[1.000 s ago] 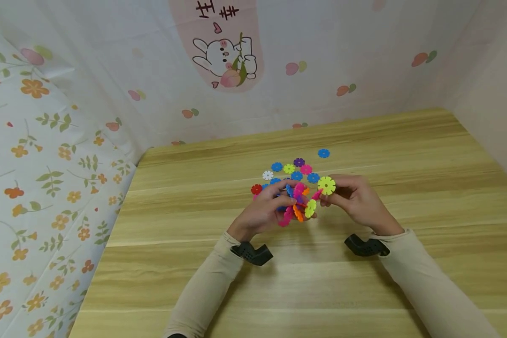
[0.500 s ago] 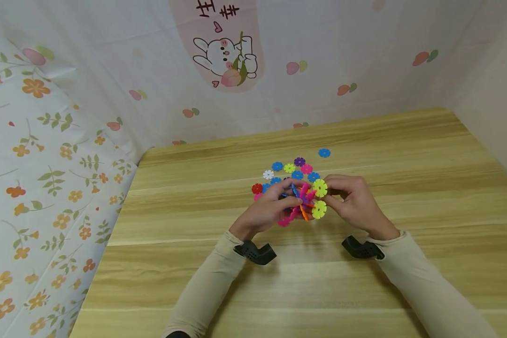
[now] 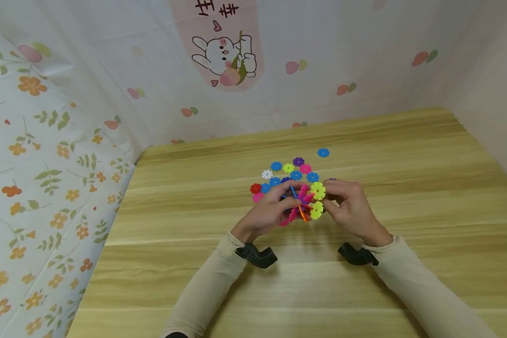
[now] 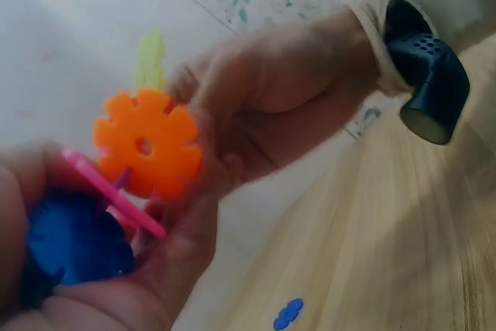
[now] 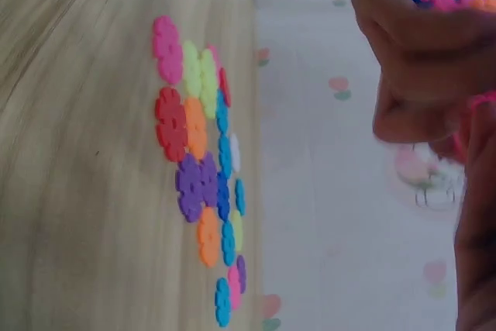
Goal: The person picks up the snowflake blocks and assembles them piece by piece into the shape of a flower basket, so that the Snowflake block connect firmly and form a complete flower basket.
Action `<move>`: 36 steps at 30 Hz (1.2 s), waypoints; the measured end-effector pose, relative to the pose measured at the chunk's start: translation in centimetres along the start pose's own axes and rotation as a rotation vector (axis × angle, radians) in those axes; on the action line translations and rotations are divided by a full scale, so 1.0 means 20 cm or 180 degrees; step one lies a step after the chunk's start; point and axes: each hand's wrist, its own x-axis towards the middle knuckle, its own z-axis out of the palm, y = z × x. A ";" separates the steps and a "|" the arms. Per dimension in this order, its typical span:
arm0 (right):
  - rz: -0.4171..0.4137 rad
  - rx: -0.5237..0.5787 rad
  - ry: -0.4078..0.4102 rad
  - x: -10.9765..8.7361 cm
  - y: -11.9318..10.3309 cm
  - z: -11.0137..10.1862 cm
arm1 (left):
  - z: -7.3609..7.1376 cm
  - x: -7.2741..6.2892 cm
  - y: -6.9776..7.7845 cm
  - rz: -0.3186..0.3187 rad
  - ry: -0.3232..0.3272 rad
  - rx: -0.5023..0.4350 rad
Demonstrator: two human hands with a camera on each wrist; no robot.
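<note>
In the head view my left hand [image 3: 262, 213] holds a cluster of interlocking snowflake discs [image 3: 293, 214], with the thumb over its middle. The cluster joins pink, orange, blue and purple discs, with a yellow disc [image 3: 316, 210] on its right side. My right hand [image 3: 352, 206] pinches another yellow disc [image 3: 318, 190] right against the cluster, just above the first. The left wrist view shows an orange disc [image 4: 167, 164], a pink one edge-on [image 4: 116, 195] and a blue one [image 4: 77, 238] by the left fingers. The right fingertips are partly hidden behind the yellow discs.
Several loose snowflake discs lie on the wooden table [image 3: 186, 202] behind the hands, among them a red disc [image 3: 256, 188] and a white disc [image 3: 267, 174]. One blue disc [image 3: 323, 152] lies apart, farther back. A printed curtain [image 3: 160, 70] hangs along the far edge.
The right hand has moved left, bringing its yellow disc up against the cluster. The cluster has turned in the left hand, and its own yellow disc now faces the head camera more fully.
</note>
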 end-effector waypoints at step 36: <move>0.1320 -0.2321 -0.1466 0.28 0.47 -0.06 | -0.06 0.03 -0.11 -0.0165 0.0704 -0.0845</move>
